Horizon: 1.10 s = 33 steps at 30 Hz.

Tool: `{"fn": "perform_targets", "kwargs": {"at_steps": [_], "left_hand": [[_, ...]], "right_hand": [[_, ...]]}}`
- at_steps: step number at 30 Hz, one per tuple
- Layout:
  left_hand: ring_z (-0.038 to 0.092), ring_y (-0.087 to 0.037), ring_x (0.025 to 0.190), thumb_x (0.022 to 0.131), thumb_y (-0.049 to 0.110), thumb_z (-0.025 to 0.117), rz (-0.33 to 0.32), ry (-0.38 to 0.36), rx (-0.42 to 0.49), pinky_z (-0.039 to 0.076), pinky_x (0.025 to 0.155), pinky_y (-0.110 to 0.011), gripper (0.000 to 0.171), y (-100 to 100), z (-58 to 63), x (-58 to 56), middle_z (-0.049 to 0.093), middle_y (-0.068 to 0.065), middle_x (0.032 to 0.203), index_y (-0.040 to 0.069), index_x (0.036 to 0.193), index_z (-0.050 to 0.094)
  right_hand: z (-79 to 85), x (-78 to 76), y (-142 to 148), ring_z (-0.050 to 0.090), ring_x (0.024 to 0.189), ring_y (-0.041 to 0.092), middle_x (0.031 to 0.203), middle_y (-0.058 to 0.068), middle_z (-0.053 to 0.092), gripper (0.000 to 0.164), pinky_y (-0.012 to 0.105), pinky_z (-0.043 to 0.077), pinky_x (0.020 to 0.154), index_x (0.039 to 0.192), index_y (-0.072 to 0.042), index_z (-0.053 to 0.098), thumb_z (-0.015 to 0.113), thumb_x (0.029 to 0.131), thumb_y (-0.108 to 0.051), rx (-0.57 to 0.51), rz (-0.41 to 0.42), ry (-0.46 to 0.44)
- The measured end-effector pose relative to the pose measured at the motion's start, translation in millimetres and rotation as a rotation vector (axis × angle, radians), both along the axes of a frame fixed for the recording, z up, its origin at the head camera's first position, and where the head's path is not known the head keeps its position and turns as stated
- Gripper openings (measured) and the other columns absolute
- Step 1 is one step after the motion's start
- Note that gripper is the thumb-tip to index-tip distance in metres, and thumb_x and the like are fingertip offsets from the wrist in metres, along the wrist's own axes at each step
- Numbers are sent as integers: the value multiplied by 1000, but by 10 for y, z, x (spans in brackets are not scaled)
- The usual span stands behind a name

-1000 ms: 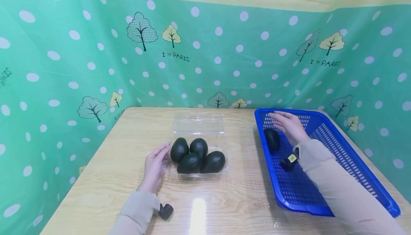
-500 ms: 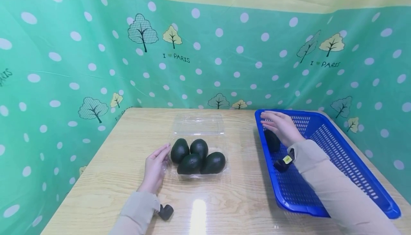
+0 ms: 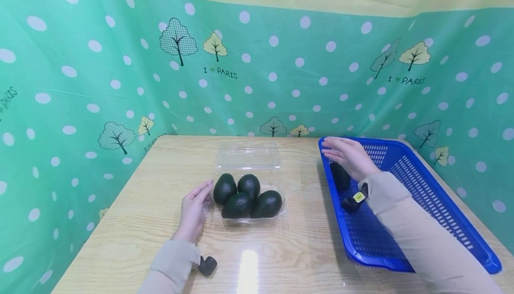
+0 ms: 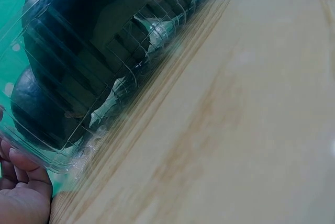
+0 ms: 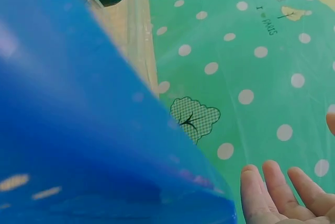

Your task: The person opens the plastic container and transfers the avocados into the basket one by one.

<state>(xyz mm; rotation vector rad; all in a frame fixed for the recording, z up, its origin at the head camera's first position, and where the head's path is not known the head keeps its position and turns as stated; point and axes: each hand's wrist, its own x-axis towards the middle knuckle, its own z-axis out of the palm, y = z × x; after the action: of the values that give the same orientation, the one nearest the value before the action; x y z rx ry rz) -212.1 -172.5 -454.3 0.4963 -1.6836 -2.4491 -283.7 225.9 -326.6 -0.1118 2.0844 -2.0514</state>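
Several dark avocados [image 3: 238, 204] lie in a clear plastic clamshell container [image 3: 248, 155] with its lid laid back. At its left rim, my left hand [image 3: 193, 209] pinches the edge; in the left wrist view the curled fingers [image 4: 29, 169] meet the container's corner. My right hand [image 3: 350, 156] hovers over the far left corner of a blue plastic basket [image 3: 405, 149], fingers extended and holding nothing. One more avocado [image 3: 339, 177] lies in the basket against its left wall, partly covered by the hand. The right wrist view shows spread fingers [image 5: 280, 192] beside the basket wall [image 5: 78, 103].
Both containers stand on a light wooden table [image 3: 160, 173]. Bare wood lies between them and in front. A green dotted curtain [image 3: 257, 84] hangs behind the table and along both sides. A black wrist camera [image 3: 207, 266] sits beside the left sleeve.
My right hand has shifted left and slightly away over the basket, covering more of the avocado there. The left hand and the clamshell container have stayed put.
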Motion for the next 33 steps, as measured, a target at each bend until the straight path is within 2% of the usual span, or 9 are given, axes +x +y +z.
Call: {"fn": "perform_targets", "kwargs": {"at_steps": [3, 7, 12, 15, 18, 22, 28, 33], "left_hand": [[50, -1, 66, 90, 18, 73, 2, 2, -5, 38, 52, -11, 42, -5, -3, -7, 62, 9, 87, 4, 128, 63], [52, -1, 70, 91, 17, 71, -2, -3, -13, 40, 56, -11, 42, -9, -4, -14, 64, 10, 100, 4, 130, 61], [51, -1, 72, 93, 17, 69, -12, -10, -27, 40, 58, -11, 44, -13, 8, -9, 63, 11, 98, 3, 133, 57], [51, -1, 71, 92, 19, 71, -17, -9, -26, 40, 57, -11, 47, -16, 14, 2, 63, 11, 93, 3, 133, 57], [51, -1, 69, 90, 21, 72, -19, -8, -23, 39, 54, -11, 49, -18, 18, 9, 62, 10, 86, 2, 133, 58], [50, -1, 67, 90, 20, 72, -16, -11, -22, 37, 51, -11, 48, -16, 19, 2, 62, 10, 83, 3, 132, 58], [49, -1, 65, 91, 20, 72, -17, -8, -20, 36, 50, -11, 46, -16, 22, -2, 61, 9, 80, 3, 132, 59], [48, -1, 65, 91, 20, 72, -20, -12, -19, 35, 50, -11, 46, -16, 21, -2, 61, 9, 80, 3, 132, 59]], "right_hand": [[25, -3, -21, 57, 120, 15, 133, 2, 51, 69, 24, 46, 106, 151, 5, 28, 56, 101, -35, -10, 14, 2], [81, -3, -66, 59, 112, 8, 144, 12, 44, 68, 30, 41, 113, 150, 5, 29, 55, 102, -34, -2, 26, 3], [144, -3, -128, 56, 116, 11, 155, 20, 32, 68, 36, 34, 118, 151, 4, 28, 53, 102, -36, 5, 48, 2], [166, -2, -160, 56, 117, 12, 151, 17, 37, 57, 38, 33, 118, 145, 0, 37, 53, 102, -35, -6, 56, 2], [175, 1, -190, 59, 112, 11, 137, 9, 50, 41, 35, 38, 116, 134, -6, 46, 54, 102, -32, -43, 65, 1], [168, -8, -239, 63, 106, 8, 122, -2, 55, 30, 28, 44, 109, 126, -9, 50, 53, 103, -27, -75, 74, 3], [141, -45, -349, 64, 105, 9, 123, 1, 56, 28, 36, 41, 114, 125, -8, 51, 52, 104, -25, -71, 91, 15], [110, -65, -441, 63, 106, 10, 123, 2, 56, 40, 38, 39, 115, 136, 1, 45, 50, 104, -23, -66, 111, 15]]}}
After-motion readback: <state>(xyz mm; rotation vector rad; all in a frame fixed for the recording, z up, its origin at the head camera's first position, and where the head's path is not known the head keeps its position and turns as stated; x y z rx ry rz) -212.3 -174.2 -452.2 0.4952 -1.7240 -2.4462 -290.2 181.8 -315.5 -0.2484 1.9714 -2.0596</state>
